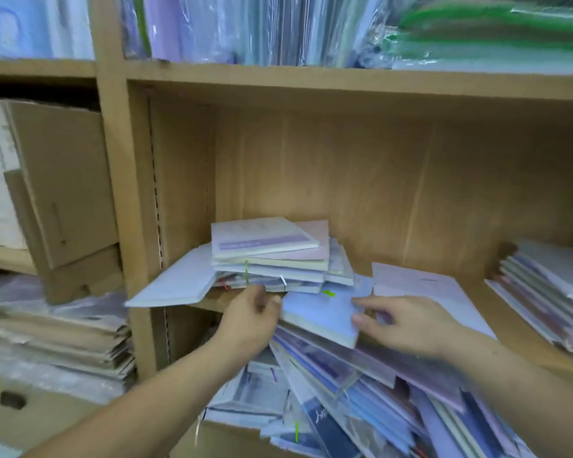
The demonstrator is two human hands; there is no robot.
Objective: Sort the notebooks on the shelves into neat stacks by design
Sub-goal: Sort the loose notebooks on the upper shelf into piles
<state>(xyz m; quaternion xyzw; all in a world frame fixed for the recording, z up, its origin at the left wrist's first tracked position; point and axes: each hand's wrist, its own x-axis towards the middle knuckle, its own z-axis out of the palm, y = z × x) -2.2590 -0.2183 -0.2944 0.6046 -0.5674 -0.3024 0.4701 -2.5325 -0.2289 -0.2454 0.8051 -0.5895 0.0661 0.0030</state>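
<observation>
Cover print on the notebook stack (pixel 262 238) is too blurred to read, wrapped packs (pixel 278 28) above run off the upper edge, the far-right pile (pixel 543 292) is cropped, and the grip of the left hand (pixel 250 312) beside the blue notebook (pixel 321 312) is lost in blur.

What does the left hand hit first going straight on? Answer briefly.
Probably the stack on the shelf: the left hand points up and inward, fingertips close under the stack's front edge, though blur hides the gap.

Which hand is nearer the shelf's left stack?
Left. The left hand is just in front of the stack; the right hand is farther right, on the blue notebook.
</observation>
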